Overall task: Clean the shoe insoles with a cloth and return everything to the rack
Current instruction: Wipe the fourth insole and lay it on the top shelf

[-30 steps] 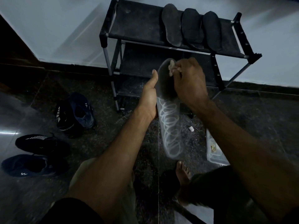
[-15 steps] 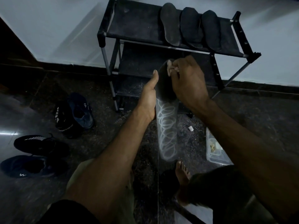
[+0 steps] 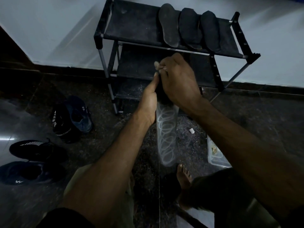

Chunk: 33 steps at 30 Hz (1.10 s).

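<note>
Black fabric-shelved rack, metal-tubed, against a pale wall; three dark, matte, oblong insoles side by side on its top shelf. Dark speckled stone floor, glossy. Four shoes at left, black and navy. Clear plastic tray at right, partly hidden by the right forearm. One insole, pale ringed underside showing, held upright before the rack: left hand grips its edge, fingers curled behind; right hand covers its top, fingers pinching a small pale cloth.
</note>
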Tool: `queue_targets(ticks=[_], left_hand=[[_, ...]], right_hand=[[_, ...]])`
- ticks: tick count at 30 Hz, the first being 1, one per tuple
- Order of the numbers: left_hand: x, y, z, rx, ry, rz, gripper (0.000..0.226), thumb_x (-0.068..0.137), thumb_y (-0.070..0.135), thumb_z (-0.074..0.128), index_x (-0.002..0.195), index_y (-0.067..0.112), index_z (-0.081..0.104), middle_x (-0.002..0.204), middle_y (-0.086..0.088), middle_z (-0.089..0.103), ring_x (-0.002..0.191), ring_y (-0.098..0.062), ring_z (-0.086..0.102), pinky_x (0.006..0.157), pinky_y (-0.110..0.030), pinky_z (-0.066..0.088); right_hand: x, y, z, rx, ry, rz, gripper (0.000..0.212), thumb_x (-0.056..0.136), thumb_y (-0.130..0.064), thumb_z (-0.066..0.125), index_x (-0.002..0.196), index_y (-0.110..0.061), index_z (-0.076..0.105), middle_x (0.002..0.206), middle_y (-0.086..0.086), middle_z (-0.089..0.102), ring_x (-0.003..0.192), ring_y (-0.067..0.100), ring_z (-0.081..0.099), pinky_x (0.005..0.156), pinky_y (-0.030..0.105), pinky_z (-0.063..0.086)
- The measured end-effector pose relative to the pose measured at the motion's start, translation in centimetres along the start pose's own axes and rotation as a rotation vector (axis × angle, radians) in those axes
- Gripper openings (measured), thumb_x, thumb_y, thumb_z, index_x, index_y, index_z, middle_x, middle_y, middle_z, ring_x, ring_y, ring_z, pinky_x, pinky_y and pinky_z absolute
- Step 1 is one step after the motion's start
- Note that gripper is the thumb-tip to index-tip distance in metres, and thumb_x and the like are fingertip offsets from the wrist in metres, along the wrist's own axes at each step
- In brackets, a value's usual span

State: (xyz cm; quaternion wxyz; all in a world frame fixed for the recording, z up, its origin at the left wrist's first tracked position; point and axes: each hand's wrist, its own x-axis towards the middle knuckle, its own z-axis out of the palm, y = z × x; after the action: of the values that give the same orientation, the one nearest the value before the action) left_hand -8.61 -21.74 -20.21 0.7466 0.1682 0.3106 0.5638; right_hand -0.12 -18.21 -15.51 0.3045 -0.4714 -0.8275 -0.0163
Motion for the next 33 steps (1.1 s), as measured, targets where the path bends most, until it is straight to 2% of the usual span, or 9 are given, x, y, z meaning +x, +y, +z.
queue_targets(ticks=[3, 8, 12, 17, 19, 22, 25, 29, 33], left_hand=[[0.0, 0.1, -0.1, 0.015, -0.011, -0.001, 0.051, 0.101, 0.047, 0.037, 0.123, 0.008, 0.062, 0.124, -0.02, 0.064, 0.117, -0.032, 0.061, 0.104, -0.046, 0.045], [-0.2, 0.3, 0.4, 0.036, -0.025, -0.016, 0.053, 0.103, 0.046, 0.029, 0.116, 0.008, 0.063, 0.113, -0.015, 0.069, 0.105, -0.027, 0.066, 0.101, -0.041, 0.048], [-0.5, 0.5, 0.5, 0.047, -0.008, -0.003, 0.052, 0.103, 0.047, 0.03, 0.116, 0.009, 0.063, 0.111, -0.015, 0.07, 0.103, -0.027, 0.067, 0.093, -0.038, 0.053], [-0.8, 0.7, 0.3, 0.007, 0.002, 0.021, 0.058, 0.102, 0.053, 0.03, 0.111, 0.01, 0.066, 0.111, -0.018, 0.07, 0.109, -0.03, 0.065, 0.102, -0.045, 0.047], [-0.7, 0.8, 0.4, -0.018, 0.003, 0.011, 0.059, 0.101, 0.054, 0.028, 0.114, 0.009, 0.065, 0.11, -0.018, 0.07, 0.108, -0.03, 0.065, 0.101, -0.045, 0.048], [-0.6, 0.8, 0.7, -0.002, -0.037, -0.014, 0.061, 0.101, 0.054, 0.026, 0.117, 0.007, 0.062, 0.114, -0.017, 0.068, 0.108, -0.028, 0.065, 0.1, -0.042, 0.049], [-0.6, 0.7, 0.9, -0.004, -0.061, -0.021, 0.061, 0.102, 0.052, 0.022, 0.112, 0.007, 0.062, 0.105, -0.012, 0.071, 0.099, -0.024, 0.068, 0.093, -0.037, 0.052], [-0.7, 0.8, 0.5, -0.027, -0.095, -0.02, 0.064, 0.101, 0.056, 0.024, 0.119, 0.006, 0.061, 0.117, -0.018, 0.066, 0.112, -0.028, 0.062, 0.105, -0.043, 0.044], [-0.6, 1.1, -0.3, -0.044, -0.139, 0.01, 0.078, 0.1, 0.061, 0.017, 0.131, 0.001, 0.054, 0.137, -0.016, 0.056, 0.127, -0.027, 0.054, 0.112, -0.041, 0.038]], right_hand=[[0.2, 0.9, -0.2, 0.004, 0.004, 0.024, 0.025, 0.098, -0.018, 0.047, 0.096, 0.002, 0.063, 0.099, 0.02, 0.059, 0.083, 0.032, 0.058, 0.07, 0.033, 0.042], [1.0, 3.6, -1.0, 0.069, 0.013, 0.193, 0.019, 0.096, -0.016, 0.052, 0.099, -0.004, 0.066, 0.105, 0.015, 0.061, 0.092, 0.023, 0.058, 0.071, 0.02, 0.034], [0.1, 2.4, -0.3, 0.044, -0.015, 0.081, 0.024, 0.092, -0.01, 0.051, 0.106, -0.004, 0.069, 0.107, 0.015, 0.061, 0.094, 0.029, 0.062, 0.081, 0.035, 0.051], [-0.7, 0.7, -0.1, -0.003, -0.031, -0.035, 0.031, 0.088, -0.014, 0.044, 0.104, -0.002, 0.069, 0.101, 0.018, 0.061, 0.085, 0.033, 0.064, 0.073, 0.04, 0.055], [-0.9, 0.8, -0.3, -0.018, -0.07, -0.066, 0.03, 0.089, -0.013, 0.045, 0.102, 0.0, 0.069, 0.1, 0.018, 0.061, 0.086, 0.032, 0.063, 0.074, 0.037, 0.054], [-0.2, 2.5, -0.9, -0.007, -0.05, 0.005, 0.026, 0.086, -0.004, 0.053, 0.104, -0.005, 0.072, 0.102, 0.015, 0.065, 0.091, 0.027, 0.063, 0.079, 0.016, 0.04], [0.0, 3.1, -1.4, 0.045, -0.008, 0.081, 0.027, 0.085, -0.004, 0.055, 0.106, -0.009, 0.072, 0.105, 0.012, 0.067, 0.095, 0.024, 0.064, 0.084, 0.024, 0.047], [-1.5, 1.0, -1.7, 0.133, -0.023, 0.018, 0.022, 0.085, -0.003, 0.06, 0.102, -0.008, 0.072, 0.101, 0.009, 0.067, 0.091, 0.019, 0.063, 0.079, 0.02, 0.046], [-3.9, -1.4, -1.2, 0.171, -0.171, -0.073, 0.022, 0.086, -0.005, 0.062, 0.105, -0.007, 0.073, 0.096, 0.01, 0.066, 0.085, 0.019, 0.062, 0.074, 0.025, 0.048]])
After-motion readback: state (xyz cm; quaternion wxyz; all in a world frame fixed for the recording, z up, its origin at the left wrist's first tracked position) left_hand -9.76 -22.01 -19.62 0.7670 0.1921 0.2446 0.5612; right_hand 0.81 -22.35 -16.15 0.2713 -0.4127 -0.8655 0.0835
